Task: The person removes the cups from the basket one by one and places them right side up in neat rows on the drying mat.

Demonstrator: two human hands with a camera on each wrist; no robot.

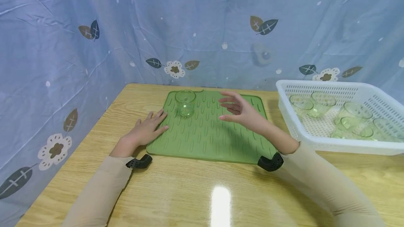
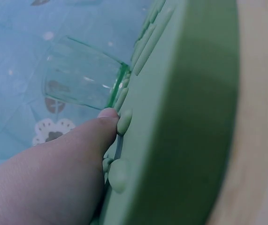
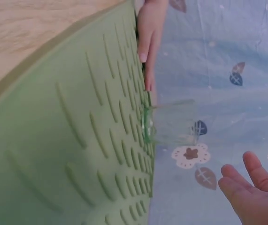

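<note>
A clear green-tinted glass (image 1: 185, 104) stands upright on the green ridged mat (image 1: 214, 136), towards its back left. My left hand (image 1: 146, 129) lies flat at the mat's left edge, its fingers spread and its thumb on the mat. In the left wrist view the thumb (image 2: 77, 150) appears near the glass (image 2: 84, 75), not gripping it. Over the right part of the mat my right hand (image 1: 236, 109) hovers with loosely bent fingers and nothing between them. The right wrist view shows those fingers (image 3: 256, 180) apart from the glass (image 3: 173, 123).
On the right a white plastic basket (image 1: 303, 142) holds several similar glasses (image 1: 323, 102), some upright and some seemingly tilted. The wooden table (image 1: 176, 192) extends in front of the mat. A blue patterned curtain (image 1: 202, 27) hangs behind and along the left side.
</note>
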